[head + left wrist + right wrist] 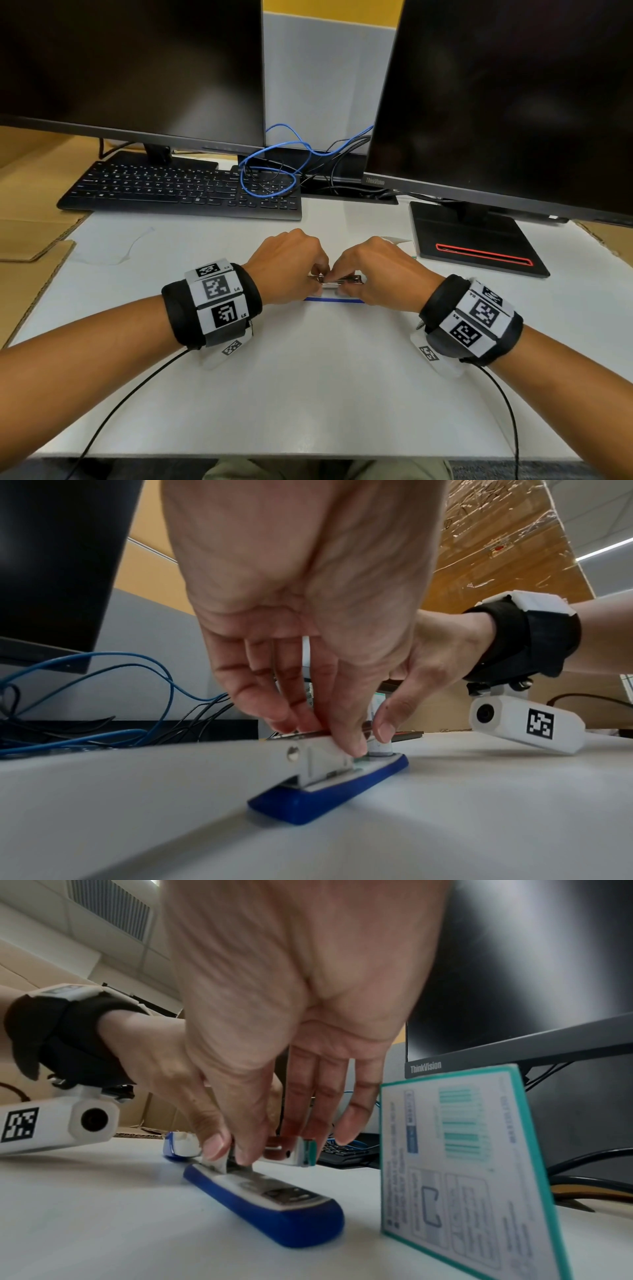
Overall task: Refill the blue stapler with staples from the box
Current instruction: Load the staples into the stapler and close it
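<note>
Both forearms fill the bottom of the head view, wrist cams strapped on, cables trailing off the table (pixel 308 394) edge. Big stuff first: two dark monitors at the back, right monitor (pixel 513 102) w/ its red-striped stand, left monitor (pixel 130 65) over the keyboard (pixel 178 192), blue cable (pixel 274 161) looping btwn them.

Now the action, centre table. Blue stapler (pixel 270 1213) lies flat, hinged open, blue base down, metal staple channel facing up. Staple box (pixel 459 1177) stands on edge just beside the stapler's front end, on the person's right side, teal border, printed panel facing the right wrist cam. A second teal-edged piece lies behind the fingers, prob. the box's inner tray, can't confirm.

Left hand (pixel 287 267) is curled down onto the metal channel near the hinge end, fingertips pinching or pressing it. Right hand (pixel 373 274) meets it from the other side, thumb and forefinger pinched at the channel; looks like a staple strip going in, but the strip itself is hidden under the fingers, so can't tell for sure.

Risks from here, my read: strip seats crooked and jams if pushed in at an angle; strip snaps if pinched too hard; a stray knuckle could topple that upright box.
</note>
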